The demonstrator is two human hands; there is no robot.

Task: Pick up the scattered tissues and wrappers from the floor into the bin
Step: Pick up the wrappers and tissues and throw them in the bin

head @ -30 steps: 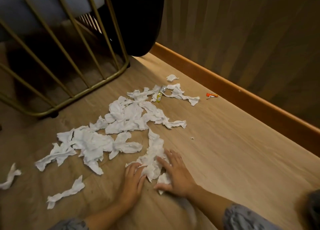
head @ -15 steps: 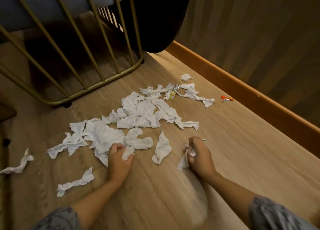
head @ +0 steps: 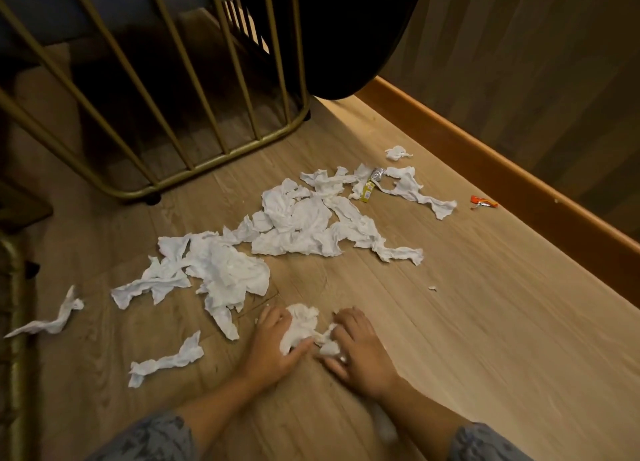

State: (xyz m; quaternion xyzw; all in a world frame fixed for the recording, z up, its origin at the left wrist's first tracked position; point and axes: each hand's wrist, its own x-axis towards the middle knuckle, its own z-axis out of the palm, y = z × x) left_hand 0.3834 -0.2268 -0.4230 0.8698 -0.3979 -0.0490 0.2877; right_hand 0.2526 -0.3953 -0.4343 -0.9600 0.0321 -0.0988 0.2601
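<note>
Several crumpled white tissues (head: 298,225) lie scattered across the wooden floor. My left hand (head: 273,346) and my right hand (head: 360,346) press together low in the head view, both closed around a bunched wad of tissue (head: 301,325). A yellow and silver wrapper (head: 372,183) lies among the far tissues. An orange wrapper (head: 483,202) rests near the skirting board. Loose strips lie at the left (head: 52,318) and front left (head: 166,360). No bin is in view.
A gold metal frame (head: 221,169) of some furniture stands behind the tissues at the left. A dark rounded object (head: 346,37) sits at the back. A wooden skirting board (head: 502,169) and wall run along the right.
My hands were apart, each closed on tissue; they have come together near the front with the tissue bunched between them. The tissue piece that lay between them is gone from the floor.
</note>
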